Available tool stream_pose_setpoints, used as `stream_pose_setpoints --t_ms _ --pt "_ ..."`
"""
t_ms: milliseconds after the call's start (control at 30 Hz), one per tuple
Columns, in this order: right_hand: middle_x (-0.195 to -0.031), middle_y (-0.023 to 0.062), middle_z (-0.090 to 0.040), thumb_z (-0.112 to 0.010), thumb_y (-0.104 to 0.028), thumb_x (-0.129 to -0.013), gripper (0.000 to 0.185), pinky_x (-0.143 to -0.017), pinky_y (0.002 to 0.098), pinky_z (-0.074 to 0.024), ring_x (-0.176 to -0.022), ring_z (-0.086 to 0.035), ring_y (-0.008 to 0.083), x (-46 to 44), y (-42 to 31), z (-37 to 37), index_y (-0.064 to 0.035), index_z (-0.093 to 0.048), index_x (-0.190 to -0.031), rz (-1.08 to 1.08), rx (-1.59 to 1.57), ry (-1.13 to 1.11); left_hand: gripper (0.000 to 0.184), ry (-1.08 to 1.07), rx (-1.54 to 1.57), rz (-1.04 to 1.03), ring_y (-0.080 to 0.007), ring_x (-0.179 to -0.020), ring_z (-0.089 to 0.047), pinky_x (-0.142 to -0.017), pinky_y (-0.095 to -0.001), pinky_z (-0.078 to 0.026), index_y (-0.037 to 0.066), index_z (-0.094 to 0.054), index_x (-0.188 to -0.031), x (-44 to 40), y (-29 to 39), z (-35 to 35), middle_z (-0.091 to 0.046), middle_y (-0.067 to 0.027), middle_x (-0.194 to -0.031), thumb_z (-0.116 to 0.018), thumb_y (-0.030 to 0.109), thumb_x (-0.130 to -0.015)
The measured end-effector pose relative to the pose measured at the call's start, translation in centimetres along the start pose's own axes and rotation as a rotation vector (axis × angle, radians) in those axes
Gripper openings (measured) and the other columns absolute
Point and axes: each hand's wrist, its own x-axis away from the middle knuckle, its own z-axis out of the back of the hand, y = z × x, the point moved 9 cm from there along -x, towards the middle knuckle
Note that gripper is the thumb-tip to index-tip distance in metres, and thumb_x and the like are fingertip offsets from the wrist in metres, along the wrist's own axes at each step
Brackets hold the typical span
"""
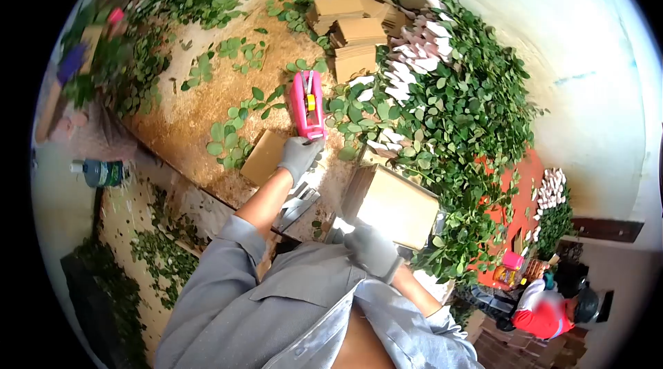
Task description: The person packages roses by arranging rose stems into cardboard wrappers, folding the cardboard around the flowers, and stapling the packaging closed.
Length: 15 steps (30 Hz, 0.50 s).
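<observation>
My left hand, in a grey glove, reaches to the near end of a pink tape dispenser with a yellow core. Its fingers are pinched together at the cutting end, on the tape there; the strip itself is too small to see clearly. My right hand, also gloved, is closed low in front of my body, beside a stack of cardboard sheets. A small bright white piece shows at its fingertips, overexposed. What its fingers hold is hard to make out.
Leafy stems with whitish wrapped ends are piled along the wall. More cardboard pieces lie at the back of the table, among loose leaves. A bottle is at left. A person in red is at lower right.
</observation>
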Motion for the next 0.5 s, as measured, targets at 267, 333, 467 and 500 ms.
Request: stream_pose_setpoints --t_ms 267,333,467,500 --pt "-0.093 0.0238 -0.069 -0.059 -0.026 -0.1 0.028 -0.079 0.0524 -0.0517 -0.088 -0.066 0.0451 1.3 -1.9 2.8 -0.0011 -0.07 -0.094 0.025 -0.165 0.202 0.035 0.089 -0.717 -0.479 -0.0263 -0.054 -0.064 -0.057 -0.0398 -0.05 -0.001 -0.075 -0.075 -0.7 2.4 1.4 -0.068 -0.019 -0.065 -0.069 0.033 -0.086" --pt "-0.093 0.0205 -0.069 -0.059 -0.023 -0.099 0.025 -0.075 0.0485 -0.0521 -0.084 -0.067 0.0402 3.4 -1.2 3.2 -0.0008 -0.069 -0.093 0.224 -0.078 0.349 0.032 -0.06 -0.319 -0.259 -0.0152 -0.054 -0.061 -0.054 -0.0316 -0.048 -0.001 -0.077 -0.078 0.5 4.0 -0.5 -0.07 -0.0098 -0.065 -0.07 0.028 -0.089" --pt "-0.085 0.0087 -0.062 -0.059 -0.024 -0.103 0.028 -0.071 0.0332 -0.0493 -0.077 -0.062 0.0191 10.2 -0.1 12.0 -0.0001 -0.066 -0.09 0.246 -0.645 0.58 0.032 -0.301 -0.351 -0.372 -0.0092 -0.059 -0.061 -0.053 -0.0263 -0.047 -0.001 -0.079 -0.083 3.5 10.9 -11.3 -0.07 -0.0042 -0.069 -0.07 0.028 -0.092" --pt "-0.085 0.005 -0.062 -0.058 -0.025 -0.105 0.03 -0.069 0.0292 -0.0485 -0.077 -0.061 0.0116 12.5 1.6 14.2 -0.0006 -0.067 -0.09 0.252 -0.679 0.683 0.031 -0.377 -0.468 -0.427 -0.009 -0.06 -0.061 -0.055 -0.0255 -0.047 0.0 -0.077 -0.085 4.6 12.3 -14.6 -0.07 -0.0038 -0.072 -0.071 0.029 -0.091"
